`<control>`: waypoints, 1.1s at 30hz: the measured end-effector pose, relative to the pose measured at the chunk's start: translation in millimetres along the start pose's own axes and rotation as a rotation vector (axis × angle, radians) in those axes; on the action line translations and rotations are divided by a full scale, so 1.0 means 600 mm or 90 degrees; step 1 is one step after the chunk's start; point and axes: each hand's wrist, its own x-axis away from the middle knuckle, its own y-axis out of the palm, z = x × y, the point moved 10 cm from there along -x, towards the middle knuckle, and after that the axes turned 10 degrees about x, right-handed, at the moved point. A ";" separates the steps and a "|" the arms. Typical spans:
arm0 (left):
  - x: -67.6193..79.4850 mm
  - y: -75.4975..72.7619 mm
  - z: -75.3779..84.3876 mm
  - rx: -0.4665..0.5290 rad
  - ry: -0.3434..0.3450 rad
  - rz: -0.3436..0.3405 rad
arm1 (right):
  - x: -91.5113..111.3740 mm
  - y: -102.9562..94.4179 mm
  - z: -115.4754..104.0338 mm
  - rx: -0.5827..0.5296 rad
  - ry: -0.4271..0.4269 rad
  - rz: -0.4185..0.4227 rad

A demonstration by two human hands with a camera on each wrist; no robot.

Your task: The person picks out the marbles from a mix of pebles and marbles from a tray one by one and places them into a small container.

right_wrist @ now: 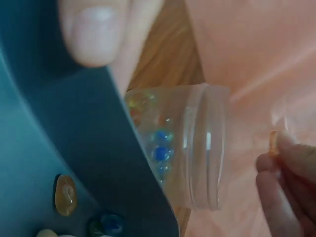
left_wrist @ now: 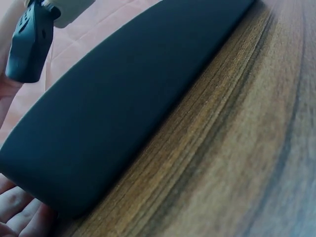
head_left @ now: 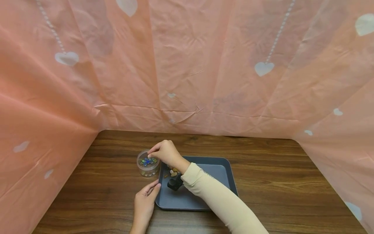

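Observation:
A grey tray (head_left: 195,203) lies on the table. My left hand (head_left: 144,201) grips its left wall near the front corner, with the thumb (right_wrist: 94,37) at the rim and the fingers (left_wrist: 19,210) outside. Over the mouth of a clear round jar (head_left: 148,173), my right hand (head_left: 166,152) pinches a small orange-brown stone (right_wrist: 273,143), partly hidden by the fingertips. Blue, green and yellow glass marbles (right_wrist: 162,153) lie inside the jar. In the tray's far left part are several pebbles (head_left: 173,173) and a dark blue marble (right_wrist: 112,223).
The wooden table (head_left: 277,182) extends on both sides of the tray. A pink curtain (head_left: 187,65) with white hearts encloses the back and sides. A black wrist device (head_left: 174,183) on the right arm hangs above the tray, hiding part of it.

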 end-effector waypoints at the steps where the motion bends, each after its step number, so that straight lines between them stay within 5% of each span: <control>1: 0.000 0.000 0.000 -0.001 0.000 0.001 | -0.001 0.004 -0.005 0.025 -0.012 -0.005; 7: 0.001 0.004 0.003 0.002 0.003 -0.002 | -0.003 0.016 -0.016 0.114 -0.047 -0.018; 12: 0.002 0.005 0.002 0.006 -0.002 0.002 | -0.002 0.012 -0.014 0.121 -0.044 -0.009; 26: 0.002 0.003 -0.001 0.012 -0.004 0.011 | 0.044 -0.045 0.112 -0.138 0.156 0.073; 33: 0.001 -0.002 -0.002 -0.002 -0.008 0.009 | 0.064 -0.032 0.150 -0.128 0.188 0.069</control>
